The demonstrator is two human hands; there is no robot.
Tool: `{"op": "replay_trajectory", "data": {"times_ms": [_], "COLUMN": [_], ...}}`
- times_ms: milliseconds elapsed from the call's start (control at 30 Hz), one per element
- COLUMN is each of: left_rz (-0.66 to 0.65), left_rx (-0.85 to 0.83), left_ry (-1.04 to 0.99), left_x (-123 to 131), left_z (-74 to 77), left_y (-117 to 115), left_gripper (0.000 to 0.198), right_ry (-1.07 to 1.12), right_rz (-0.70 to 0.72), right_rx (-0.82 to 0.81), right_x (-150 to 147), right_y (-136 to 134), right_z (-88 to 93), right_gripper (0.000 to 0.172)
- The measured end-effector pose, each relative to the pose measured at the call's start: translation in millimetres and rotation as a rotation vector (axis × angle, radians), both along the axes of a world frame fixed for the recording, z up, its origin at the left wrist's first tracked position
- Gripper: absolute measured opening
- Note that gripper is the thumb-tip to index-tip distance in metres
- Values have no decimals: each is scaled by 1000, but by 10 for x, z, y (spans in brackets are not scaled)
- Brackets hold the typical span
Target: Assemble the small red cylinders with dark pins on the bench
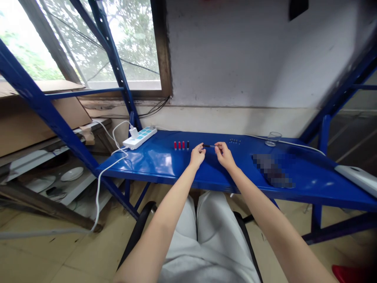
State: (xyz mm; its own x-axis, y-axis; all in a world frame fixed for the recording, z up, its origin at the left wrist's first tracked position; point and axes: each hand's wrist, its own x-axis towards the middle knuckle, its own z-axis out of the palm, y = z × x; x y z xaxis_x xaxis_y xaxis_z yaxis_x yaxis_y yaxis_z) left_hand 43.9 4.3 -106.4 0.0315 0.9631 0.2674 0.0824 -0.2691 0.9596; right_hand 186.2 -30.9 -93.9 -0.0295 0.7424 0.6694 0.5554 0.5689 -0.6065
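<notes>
A pen (208, 146) with a dark section and a clear-looking end is held level between my hands, just over the blue table. My left hand (197, 155) pinches its dark left end between the fingers. At the other end, the fingers of my right hand (224, 155) close on the clear part. Left of my left hand stand three small red caps (179, 145) and one dark cap (187, 145) in a row. Beyond my right hand lie several tiny slim pieces (235, 141), too small to name.
On the blue table (153, 160), a white power strip (140, 137) with a plug and cable stands at the left. A clear glass (273, 138) and a blurred-out dark object (272, 171) are at the right, with a white device (357, 179) at the far right edge. Blue posts frame both ends.
</notes>
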Motion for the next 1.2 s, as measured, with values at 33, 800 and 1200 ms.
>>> {"op": "replay_trajectory", "data": {"times_ms": [33,800,1200], "left_rz": [-27,-38,-229], "left_rx": [-17,319,465], "left_ry": [-13,70,708], "left_x": [9,18,-126], "left_z": [1,153,787], "left_y": [-1,-174,136], "left_gripper": [46,18,10], "right_ry": [-7,-519,-300], "right_rz": [5,-95,-43], "right_rx": [1,-84,-65], "right_x": [5,39,67], "right_y": [7,62,92], "right_z": [-5,-67,-109], "right_gripper": [27,49,55]}}
